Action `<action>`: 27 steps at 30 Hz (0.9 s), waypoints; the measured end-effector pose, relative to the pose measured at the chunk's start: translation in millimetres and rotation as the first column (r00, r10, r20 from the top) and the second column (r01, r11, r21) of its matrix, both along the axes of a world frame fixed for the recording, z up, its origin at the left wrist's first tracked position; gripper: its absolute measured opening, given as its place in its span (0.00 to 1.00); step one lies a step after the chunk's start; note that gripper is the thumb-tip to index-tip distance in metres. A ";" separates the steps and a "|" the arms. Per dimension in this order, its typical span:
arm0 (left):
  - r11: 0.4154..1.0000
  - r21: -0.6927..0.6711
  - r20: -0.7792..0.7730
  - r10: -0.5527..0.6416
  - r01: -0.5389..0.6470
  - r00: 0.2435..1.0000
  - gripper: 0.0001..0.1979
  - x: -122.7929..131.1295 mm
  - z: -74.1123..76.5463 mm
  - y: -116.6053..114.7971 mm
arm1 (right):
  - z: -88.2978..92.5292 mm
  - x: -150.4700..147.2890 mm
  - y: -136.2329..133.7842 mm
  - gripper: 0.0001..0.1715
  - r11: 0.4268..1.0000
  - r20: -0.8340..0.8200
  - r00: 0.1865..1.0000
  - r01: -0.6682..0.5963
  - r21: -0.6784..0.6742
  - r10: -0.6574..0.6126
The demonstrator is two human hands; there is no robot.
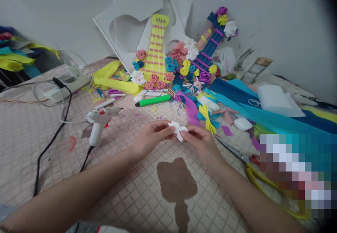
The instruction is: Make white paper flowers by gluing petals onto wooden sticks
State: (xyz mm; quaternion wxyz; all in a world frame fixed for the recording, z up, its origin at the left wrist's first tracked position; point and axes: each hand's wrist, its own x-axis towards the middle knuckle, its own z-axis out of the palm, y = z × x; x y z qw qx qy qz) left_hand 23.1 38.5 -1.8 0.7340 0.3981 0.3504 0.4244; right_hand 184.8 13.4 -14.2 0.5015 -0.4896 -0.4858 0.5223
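A small white paper flower is pinched between both hands above the middle of the table. My left hand grips its left side between thumb and fingers. On the right side, the thumb and fingers of my right hand close on its petals. Behind the hands stands a yellow paper guitar trimmed with paper flowers. Beside it leans a dark blue paper guitar with purple strips. A pleated yellow paper bow lies just beyond my right hand.
To the left stands a white glue gun with a black cord, near a power strip. Scissors with yellow handles lie at the right. A green marker, blue paper sheets and scraps cover the back of the table.
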 end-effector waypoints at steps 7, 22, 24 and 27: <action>0.998 0.019 -0.015 -0.056 0.056 0.998 0.08 -2.2 0.5 -1.4 | 4.5 1.0 0.9 0.09 0.997 0.031 0.997 -0.064 0.034 0.063; 0.960 0.227 -0.281 -0.099 0.166 0.955 0.09 -4.3 1.2 -2.6 | 6.2 4.8 1.3 0.10 0.998 0.110 0.993 -0.057 0.032 0.053; 0.949 0.251 -0.320 -0.102 0.189 0.942 0.10 -4.5 -0.5 -1.8 | 5.7 4.8 2.0 0.11 0.998 0.125 0.991 -0.056 0.037 0.051; 0.932 0.295 -0.353 -0.097 0.209 0.931 0.11 -4.0 -3.2 -1.3 | 4.3 4.2 2.5 0.12 0.997 0.131 0.989 -0.069 0.045 0.063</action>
